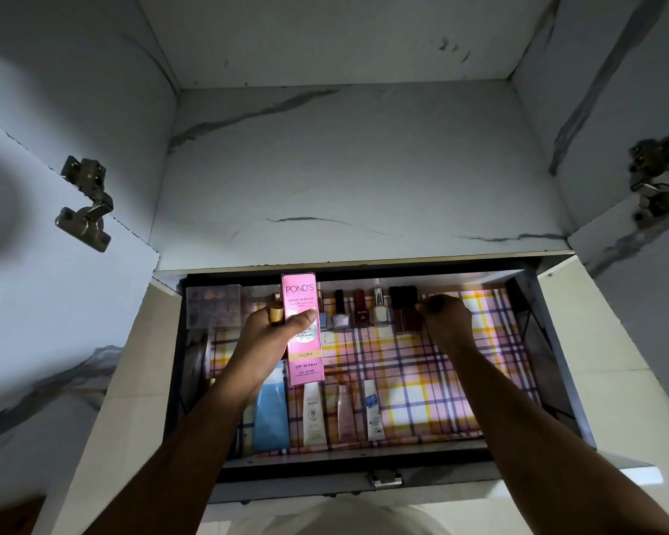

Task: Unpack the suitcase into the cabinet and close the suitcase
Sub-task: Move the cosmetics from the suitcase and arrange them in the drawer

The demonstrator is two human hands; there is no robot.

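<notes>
An open drawer [549, 364] under a marble-look cabinet shelf [356, 179] is lined with pink plaid paper. My left hand [271, 341] grips a pink Pond's carton [302, 330] upright over the drawer, together with a small gold-capped item [275, 315]. My right hand [447, 318] reaches to the drawer's back and pinches a dark red bottle [406, 308] at the end of a row of nail polish bottles [360, 310]. Several tubes [313, 415] lie along the drawer's front. The suitcase is out of view.
A clear box of makeup [215, 307] sits in the drawer's back left corner. Both cabinet doors stand open, with metal hinges at left [86, 202] and right [653, 179]. The right part of the drawer liner [479, 361] is bare. A metal latch [385, 478] is on the drawer front.
</notes>
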